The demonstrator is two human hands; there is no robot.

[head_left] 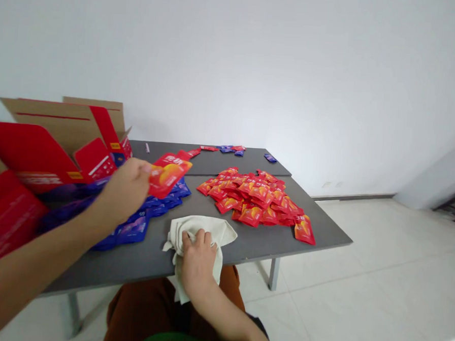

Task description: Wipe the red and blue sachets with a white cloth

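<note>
The left hand (124, 188) pinches a red sachet (170, 175); the right hand (197, 263) clutches a white cloth (209, 231). More red sachets (254, 200) lie at its one o'clock.

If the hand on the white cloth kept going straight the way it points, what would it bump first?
Past the white cloth under the right hand, it would probably meet the blue packets first, though depth is hard to judge.

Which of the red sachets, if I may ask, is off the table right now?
The red sachet in the left hand, held up above the blue sachets; the other red sachets lie piled on the table.
</note>
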